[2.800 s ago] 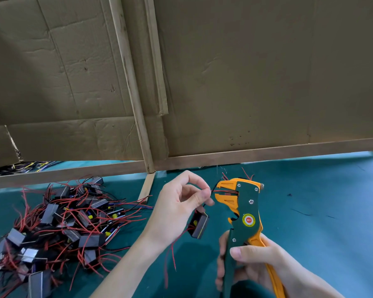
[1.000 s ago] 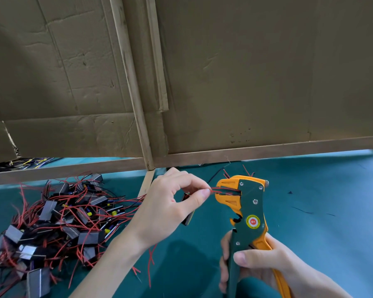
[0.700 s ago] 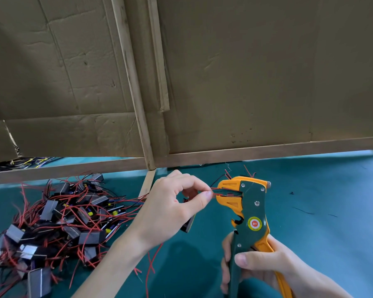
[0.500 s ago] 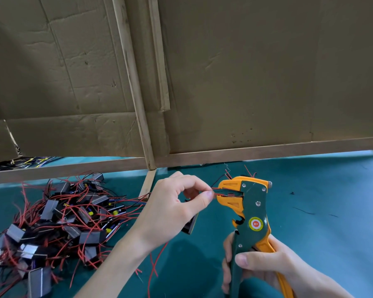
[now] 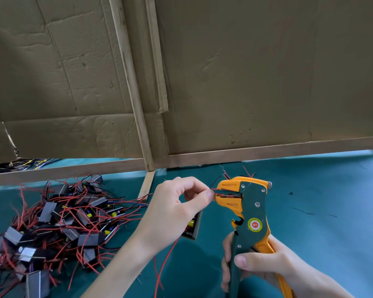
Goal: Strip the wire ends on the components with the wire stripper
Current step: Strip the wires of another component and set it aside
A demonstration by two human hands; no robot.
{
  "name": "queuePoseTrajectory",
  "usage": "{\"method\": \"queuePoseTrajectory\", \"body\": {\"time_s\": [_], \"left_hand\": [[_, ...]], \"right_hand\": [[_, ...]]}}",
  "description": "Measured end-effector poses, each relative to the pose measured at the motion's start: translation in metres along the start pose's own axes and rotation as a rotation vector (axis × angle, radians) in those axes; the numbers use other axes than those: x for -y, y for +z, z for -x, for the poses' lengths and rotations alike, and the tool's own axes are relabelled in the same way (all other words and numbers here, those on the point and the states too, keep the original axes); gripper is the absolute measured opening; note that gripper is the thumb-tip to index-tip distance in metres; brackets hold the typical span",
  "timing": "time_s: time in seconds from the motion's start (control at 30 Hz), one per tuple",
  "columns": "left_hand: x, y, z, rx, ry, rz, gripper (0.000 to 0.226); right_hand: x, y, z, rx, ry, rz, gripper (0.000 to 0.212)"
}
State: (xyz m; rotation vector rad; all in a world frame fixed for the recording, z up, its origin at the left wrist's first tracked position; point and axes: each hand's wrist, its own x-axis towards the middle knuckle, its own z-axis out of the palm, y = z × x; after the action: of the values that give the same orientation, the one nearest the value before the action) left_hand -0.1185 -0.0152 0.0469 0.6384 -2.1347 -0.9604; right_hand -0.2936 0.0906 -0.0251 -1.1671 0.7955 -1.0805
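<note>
We see two bare hands over a green table (image 5: 332, 222). The left hand (image 5: 174, 211) pinches a thin red wire (image 5: 213, 192) between its thumb and first finger. Its other fingers are curled in. The end of that wire goes into the mouth of the stripper (image 5: 253, 203), at the orange tip. The fingertips are just beside that tip. We cannot tell how hard the mouth bites on the wire.

A small dark component (image 5: 193, 226) hangs under the left hand, above the table. The palm hides part of it. We see a yellow bit inside it. A loose wire (image 5: 166, 261), also red, hangs down from near it toward the bottom edge.

The right hand (image 5: 267, 269) grips the handles of the stripper tight. Its thumb lies across the front and its fingers wrap round from the left side. The stripper stands nearly upright, with its mouth pointing at the left hand. It is green and orange, with a round red and yellow sticker.

On the left of the table lies a pile (image 5: 60, 222) of more components, tangled in red and black wires. It is well apart from the stripper.

Behind the table stands a cardboard wall (image 5: 256, 72) with wood strips (image 5: 128, 82) on it. Through a gap under the wall, far left, we see a bundle (image 5: 24, 164) of yellow and black wires. A few tiny dark bits (image 5: 300, 211) lie on the table, right of the stripper.
</note>
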Motion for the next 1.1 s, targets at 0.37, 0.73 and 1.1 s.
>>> {"method": "queuePoseTrajectory", "body": {"time_s": [0.37, 0.73, 1.1], "left_hand": [[0.0, -0.002, -0.001, 0.025, -0.014, 0.022, 0.018], [0.002, -0.009, -0.004, 0.109, -0.026, 0.018, 0.015], [0.012, -0.013, -0.006, 0.157, -0.099, 0.088, 0.014]], "right_hand": [[-0.002, -0.002, 0.0, 0.022, 0.002, 0.003, 0.02], [-0.01, 0.005, 0.001, -0.188, 0.016, 0.058, 0.043], [-0.017, 0.019, -0.005, -0.363, -0.068, 0.034, 0.038]]}}
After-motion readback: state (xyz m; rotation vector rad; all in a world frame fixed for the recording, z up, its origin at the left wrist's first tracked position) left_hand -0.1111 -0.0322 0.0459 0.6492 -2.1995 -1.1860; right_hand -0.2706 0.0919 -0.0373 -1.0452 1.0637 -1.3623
